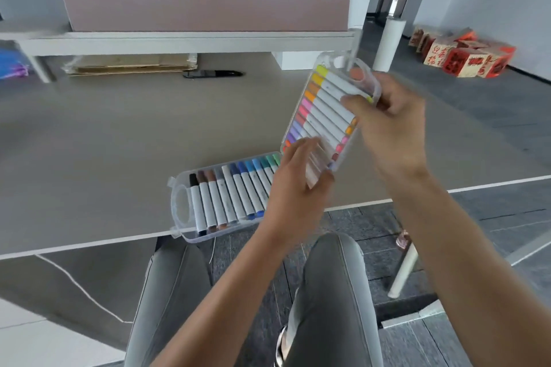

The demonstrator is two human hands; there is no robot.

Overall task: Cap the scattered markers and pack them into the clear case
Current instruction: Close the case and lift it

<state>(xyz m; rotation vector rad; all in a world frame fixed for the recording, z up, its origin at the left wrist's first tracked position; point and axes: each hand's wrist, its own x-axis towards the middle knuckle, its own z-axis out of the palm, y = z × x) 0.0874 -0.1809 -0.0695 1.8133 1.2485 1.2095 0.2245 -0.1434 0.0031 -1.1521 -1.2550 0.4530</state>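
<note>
Closing looks like the step in hand: the clear case [190,211] lies open at the table edge [89,158], both halves packed with capped markers [232,197]. Right hand [387,128] grips the raised half's top edge; left hand [298,185], fingers loosely curled, steadies its lower corner. Next, I judge, fold it down squarely.

The red and cream paper boxes [465,53] on the floor have red Chinese letters, too blurry to read.

A clear case [179,205] of markers [226,199] lies open at the table [89,143] edge, centre frame. Both hands, left [295,191] and right [390,125], hold its raised half, blurred.
</note>
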